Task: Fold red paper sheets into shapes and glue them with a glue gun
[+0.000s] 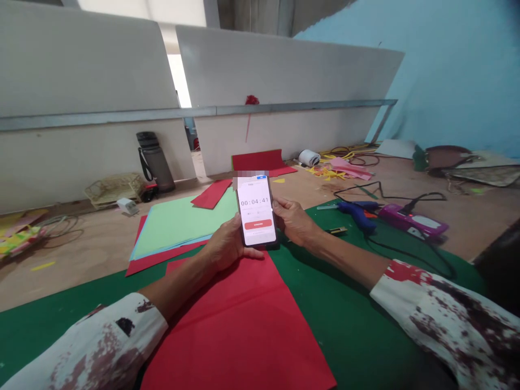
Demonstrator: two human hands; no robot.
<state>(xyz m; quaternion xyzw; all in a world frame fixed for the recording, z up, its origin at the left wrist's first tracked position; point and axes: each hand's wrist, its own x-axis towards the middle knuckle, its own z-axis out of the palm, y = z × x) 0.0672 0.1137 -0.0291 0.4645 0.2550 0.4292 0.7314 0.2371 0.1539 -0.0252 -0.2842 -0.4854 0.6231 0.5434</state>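
Upright between both hands is a smartphone (255,211), its lit screen facing me with a timer reading 00:04:41 above a red button. My left hand (229,241) is closed round its left side and lower edge. On the opposite edge, the fingers of my right hand (294,219) grip the phone. Below it a large red paper sheet (244,325) lies on the green mat (345,319). Left of the phone is a stack of pale green paper (179,219) with blue and red sheets under it. A utility knife (337,231) lies partly hidden behind my right forearm.
To the right are a blue glue gun (357,214) and a purple power strip (414,222) with black cables. A dark bottle (156,162) stands at the back left beside a small woven sofa model (114,189). Folded red paper (258,161) stands near the white board.
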